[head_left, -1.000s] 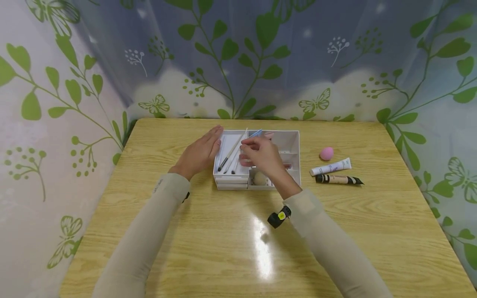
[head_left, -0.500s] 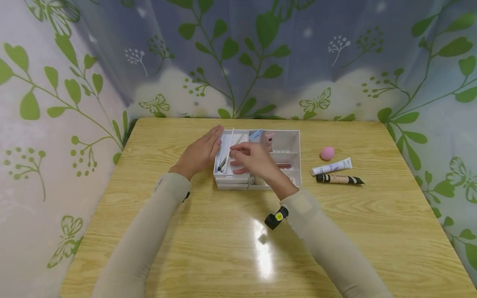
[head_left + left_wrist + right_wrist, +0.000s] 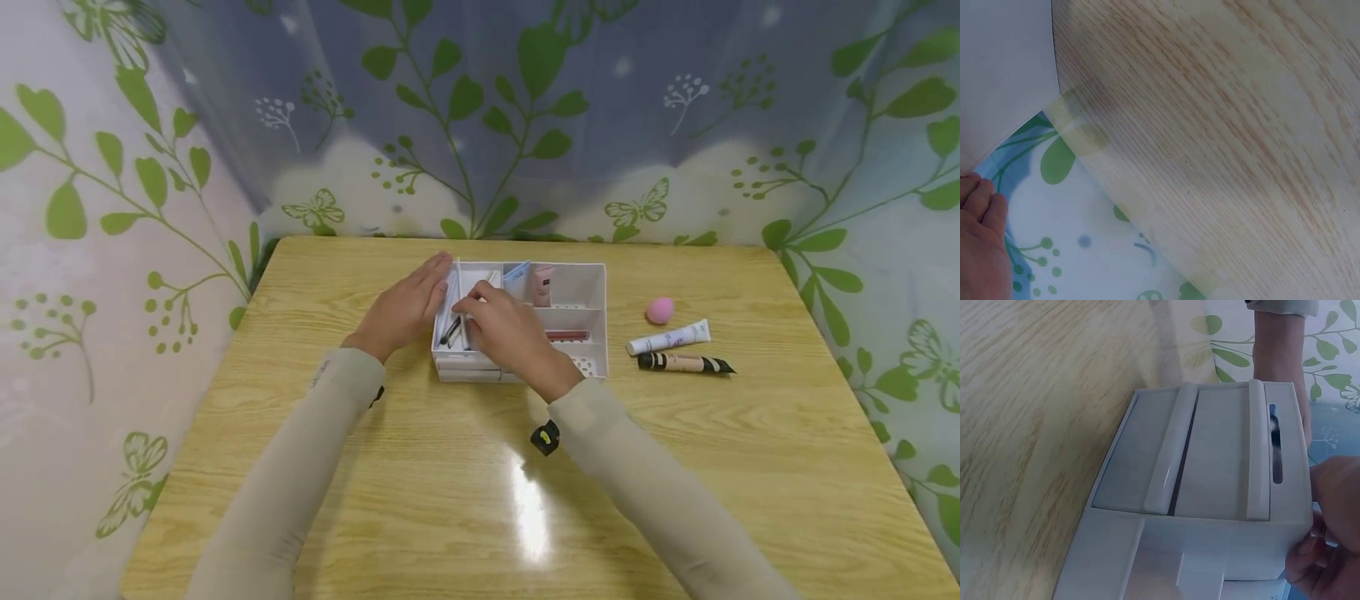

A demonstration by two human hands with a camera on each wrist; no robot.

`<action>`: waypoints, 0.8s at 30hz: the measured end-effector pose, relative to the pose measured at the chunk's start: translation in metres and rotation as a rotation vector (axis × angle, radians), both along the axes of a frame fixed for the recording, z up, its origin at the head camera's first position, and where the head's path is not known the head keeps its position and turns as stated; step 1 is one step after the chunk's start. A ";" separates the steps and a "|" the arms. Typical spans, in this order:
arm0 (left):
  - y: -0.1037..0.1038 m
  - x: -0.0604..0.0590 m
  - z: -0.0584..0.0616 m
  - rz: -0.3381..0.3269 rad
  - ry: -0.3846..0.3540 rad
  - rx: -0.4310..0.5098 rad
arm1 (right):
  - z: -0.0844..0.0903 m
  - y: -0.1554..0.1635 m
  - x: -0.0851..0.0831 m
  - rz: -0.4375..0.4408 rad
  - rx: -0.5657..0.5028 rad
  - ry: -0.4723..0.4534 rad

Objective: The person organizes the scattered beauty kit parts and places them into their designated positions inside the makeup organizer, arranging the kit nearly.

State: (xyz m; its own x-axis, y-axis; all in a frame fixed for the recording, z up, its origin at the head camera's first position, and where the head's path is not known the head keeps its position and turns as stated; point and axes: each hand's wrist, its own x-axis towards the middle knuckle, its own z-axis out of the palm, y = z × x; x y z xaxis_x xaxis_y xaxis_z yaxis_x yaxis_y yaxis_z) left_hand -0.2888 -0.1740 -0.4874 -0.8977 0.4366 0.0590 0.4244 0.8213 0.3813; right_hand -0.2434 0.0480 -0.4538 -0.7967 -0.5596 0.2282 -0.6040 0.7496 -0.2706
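A white organizer box (image 3: 470, 354) stands on the table. Along its left side rests my left hand (image 3: 405, 308), fingers straight; the left wrist view shows this hand (image 3: 985, 244) beside the box's white wall (image 3: 1007, 69). Over the left compartment, my right hand (image 3: 510, 329) pinches a thin pale makeup brush (image 3: 460, 279) between thumb and fingers. Other brushes (image 3: 452, 332) lie under it in that compartment. In the right wrist view, the right hand (image 3: 1335, 531) is at the box's top edge, above two drawers (image 3: 1216, 453); its grip is partly hidden there.
The right compartments hold a blue tube (image 3: 517, 273), a pink tube (image 3: 543, 285) and a reddish-brown stick (image 3: 567, 335). Right of the box lie a pink makeup sponge (image 3: 660, 311), a white tube (image 3: 670, 337) and a beige tube with black ends (image 3: 684, 363). Patterned curtains surround the wooden table (image 3: 420, 483).
My right hand has moved left over the left compartment, taking the brush toward that compartment's left side. The pink tube and reddish-brown stick have come into fuller view. The left hand has stayed put.
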 end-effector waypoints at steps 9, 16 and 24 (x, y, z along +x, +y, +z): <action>0.000 0.000 0.001 0.004 0.019 0.006 | -0.003 0.005 0.001 -0.014 -0.013 0.020; 0.001 -0.001 -0.001 -0.001 0.009 -0.005 | -0.004 0.015 0.001 -0.020 -0.199 -0.052; 0.002 -0.002 -0.003 0.028 0.003 0.001 | 0.002 0.045 -0.004 -0.036 -0.602 -0.291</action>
